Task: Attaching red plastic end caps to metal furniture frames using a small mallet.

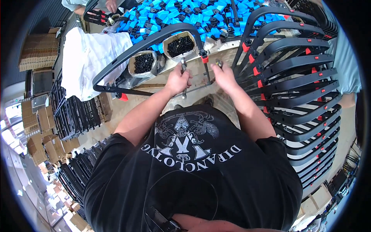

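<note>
My left hand [179, 80] is closed around a slim metal tool [184, 62] that looks like a wrench; its ends stick out above and below my fist. My right hand [225, 76] is also closed, and a small dark metallic end [219, 63] shows at its fingertips; the rest is hidden. Between and beyond my hands stands a black bent-tube frame [148, 38] with red clips [205, 59]. One of its thin legs comes down close to my right hand. Just past my left hand sit two open bags, one of black small parts [180, 46] and another of black fasteners [143, 63].
Blue and black plastic pieces [166, 17] are heaped across the bench. At right hang many similar black frames [297, 77] in a row, close to my right arm. A white sack [91, 58] lies at left. Another person's hand [111, 5] is at the far left.
</note>
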`<action>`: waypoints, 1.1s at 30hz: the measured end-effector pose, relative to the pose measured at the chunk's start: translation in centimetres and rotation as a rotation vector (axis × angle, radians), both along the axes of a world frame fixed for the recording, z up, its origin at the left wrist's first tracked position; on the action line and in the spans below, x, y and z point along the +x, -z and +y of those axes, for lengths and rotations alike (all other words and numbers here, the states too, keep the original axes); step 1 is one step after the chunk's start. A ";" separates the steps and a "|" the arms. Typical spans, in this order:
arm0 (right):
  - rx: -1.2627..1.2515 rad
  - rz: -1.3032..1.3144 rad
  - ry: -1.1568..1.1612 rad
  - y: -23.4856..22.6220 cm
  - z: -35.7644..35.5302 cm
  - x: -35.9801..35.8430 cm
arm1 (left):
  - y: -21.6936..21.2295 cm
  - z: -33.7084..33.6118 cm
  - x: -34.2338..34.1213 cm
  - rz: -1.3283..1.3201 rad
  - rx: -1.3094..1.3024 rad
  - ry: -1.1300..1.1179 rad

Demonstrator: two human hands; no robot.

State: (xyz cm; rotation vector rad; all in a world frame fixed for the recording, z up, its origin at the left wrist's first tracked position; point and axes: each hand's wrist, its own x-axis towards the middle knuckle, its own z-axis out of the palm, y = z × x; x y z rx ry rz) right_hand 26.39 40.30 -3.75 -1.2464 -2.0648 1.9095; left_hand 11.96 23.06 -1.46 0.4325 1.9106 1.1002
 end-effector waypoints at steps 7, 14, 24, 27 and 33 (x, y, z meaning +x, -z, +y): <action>0.255 0.086 0.213 0.1 5.1 -2.2 | -0.6 5.9 0.0 -0.117 0.079 -0.072; -0.196 0.359 0.377 3.6 6.5 -4.5 | -3.1 7.3 0.7 -0.339 0.135 -0.156; -0.330 0.151 0.310 4.9 7.3 -5.3 | -2.6 7.8 -1.0 -0.580 0.227 -0.194; -0.285 0.241 0.303 4.3 7.0 -5.3 | -3.4 7.6 -1.3 -0.656 0.222 -0.218; -0.152 0.131 0.055 4.0 9.1 -4.5 | -3.4 8.0 0.0 -0.468 0.153 -0.142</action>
